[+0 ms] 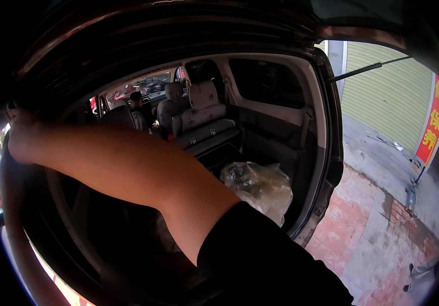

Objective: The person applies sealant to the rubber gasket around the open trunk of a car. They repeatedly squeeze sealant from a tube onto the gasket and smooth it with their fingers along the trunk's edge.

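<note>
My right arm, in a black sleeve, crosses the view from the lower right to the upper left. At its end, my right hand (23, 135) is at the left side of a vehicle's open rear hatchway (326, 153). That hand is dark and blurred, and its fingers are too unclear to show a grip. My left forearm (25, 255) rises along the left rim toward the same spot. The left hand's fingers cannot be made out there. Inside the cargo area, a crumpled clear plastic bag (262, 186) lies on the right, apart from both hands.
Patterned seats (204, 104) stand farther inside. A raised tailgate's support strut (369, 69) extends at the upper right. Outside are a pale roller shutter (382, 97), a red sign (433, 120), a metal floor jack (410, 196) and paving (352, 214). A person's legs (428, 270) show at the lower right.
</note>
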Demonstrator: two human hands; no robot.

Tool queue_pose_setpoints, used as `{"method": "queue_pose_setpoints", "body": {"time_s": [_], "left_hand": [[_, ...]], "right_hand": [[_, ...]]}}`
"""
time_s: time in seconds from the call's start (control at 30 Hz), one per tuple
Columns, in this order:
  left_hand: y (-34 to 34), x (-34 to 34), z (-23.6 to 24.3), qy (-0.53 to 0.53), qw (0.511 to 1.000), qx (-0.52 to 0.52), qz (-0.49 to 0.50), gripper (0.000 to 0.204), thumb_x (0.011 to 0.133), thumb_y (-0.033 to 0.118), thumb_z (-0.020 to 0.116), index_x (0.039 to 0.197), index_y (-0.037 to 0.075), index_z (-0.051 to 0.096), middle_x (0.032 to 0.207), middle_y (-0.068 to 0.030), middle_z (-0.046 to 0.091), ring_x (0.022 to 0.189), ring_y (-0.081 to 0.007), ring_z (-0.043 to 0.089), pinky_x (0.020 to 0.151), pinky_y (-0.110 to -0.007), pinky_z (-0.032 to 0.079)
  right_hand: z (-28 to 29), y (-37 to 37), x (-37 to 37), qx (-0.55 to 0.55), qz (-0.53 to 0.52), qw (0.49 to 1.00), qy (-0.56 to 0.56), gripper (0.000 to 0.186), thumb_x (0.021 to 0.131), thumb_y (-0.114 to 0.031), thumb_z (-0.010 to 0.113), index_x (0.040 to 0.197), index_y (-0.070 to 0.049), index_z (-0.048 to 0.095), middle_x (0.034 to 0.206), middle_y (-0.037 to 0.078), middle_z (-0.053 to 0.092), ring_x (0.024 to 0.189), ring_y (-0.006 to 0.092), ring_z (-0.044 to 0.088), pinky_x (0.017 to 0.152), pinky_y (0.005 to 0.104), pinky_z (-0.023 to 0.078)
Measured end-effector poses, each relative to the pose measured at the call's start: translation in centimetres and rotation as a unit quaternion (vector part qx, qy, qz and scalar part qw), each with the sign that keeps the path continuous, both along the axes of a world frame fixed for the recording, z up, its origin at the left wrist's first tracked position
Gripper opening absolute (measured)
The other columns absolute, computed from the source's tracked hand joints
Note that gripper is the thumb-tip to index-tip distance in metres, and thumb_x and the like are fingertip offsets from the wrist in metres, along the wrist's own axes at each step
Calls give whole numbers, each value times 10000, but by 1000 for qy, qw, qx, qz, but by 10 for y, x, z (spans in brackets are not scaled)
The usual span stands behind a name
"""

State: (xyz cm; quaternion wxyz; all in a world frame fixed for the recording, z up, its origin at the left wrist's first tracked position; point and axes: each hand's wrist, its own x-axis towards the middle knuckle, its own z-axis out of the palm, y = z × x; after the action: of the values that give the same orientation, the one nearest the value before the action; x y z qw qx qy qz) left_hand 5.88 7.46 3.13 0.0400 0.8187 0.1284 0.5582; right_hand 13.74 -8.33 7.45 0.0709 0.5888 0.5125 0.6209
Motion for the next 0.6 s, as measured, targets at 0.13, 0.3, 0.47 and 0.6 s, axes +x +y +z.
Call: {"method": "queue_pose_setpoints", "body": {"time_s": [0.13,0.3,0.47,0.6], "left_hand": [[21,-4,-6,-23,999,22,-1,373,1057,245,492,1348,22,557,1266,-207,653,1167,-324,647,909,-421,532],[-1,-83,-5,-98,988,107,48,383,1055,272,504,1316,0,570,1223,-223,672,1143,-354,657,909,-437,530],[-123,-22,-18,-155,971,-179,10,153,909,89,532,1016,-20,515,967,-292,676,949,-506,650,836,-571,513],[-107,-55,-23,-164,969,-183,17,149,893,51,549,1007,-19,483,998,-302,653,950,-520,642,837,-573,513]], "right_hand": [[-9,15,-9,-18,28,999,14,177,862,-103,588,899,-68,757,1020,94,723,1084,263,648,954,415,469],[12,30,-67,-18,149,986,69,197,877,-92,568,928,-59,755,1050,119,717,1095,282,649,952,422,475],[40,-32,-50,-93,0,988,122,218,892,-81,548,957,-49,753,1080,144,711,1107,301,650,951,430,481],[55,-25,-87,-171,-54,975,134,158,834,-39,613,900,-76,752,968,149,720,997,334,686,839,431,536]]}}
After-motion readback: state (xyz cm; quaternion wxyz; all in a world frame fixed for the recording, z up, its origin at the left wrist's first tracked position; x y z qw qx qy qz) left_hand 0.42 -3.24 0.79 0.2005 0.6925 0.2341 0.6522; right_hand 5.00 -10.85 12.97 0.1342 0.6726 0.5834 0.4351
